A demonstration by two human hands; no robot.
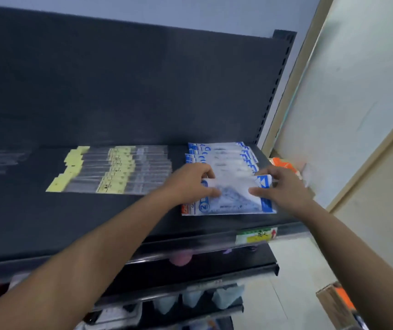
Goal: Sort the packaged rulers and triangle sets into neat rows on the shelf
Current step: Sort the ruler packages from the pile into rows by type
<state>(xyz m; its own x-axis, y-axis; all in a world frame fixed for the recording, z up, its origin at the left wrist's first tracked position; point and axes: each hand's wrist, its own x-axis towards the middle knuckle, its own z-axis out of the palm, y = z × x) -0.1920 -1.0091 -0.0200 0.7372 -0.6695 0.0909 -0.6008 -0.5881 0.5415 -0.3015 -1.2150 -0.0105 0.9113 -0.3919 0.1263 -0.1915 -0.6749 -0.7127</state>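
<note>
With left hand (190, 183) and right hand (284, 190), pinching triangle-set packet (234, 200) at both ends. On shelf (90, 222), right of ruler packs (119, 172).

Dark shelf (90, 217) and back panel (119, 79) against a pale blue wall (167, 10) — beige-framed frosted pane (357, 79) at right

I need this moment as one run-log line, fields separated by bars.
left hand: holds front triangle-set pack | right hand: holds same pack | other triangle-set packs: row behind | ruler packs: row to left
</note>
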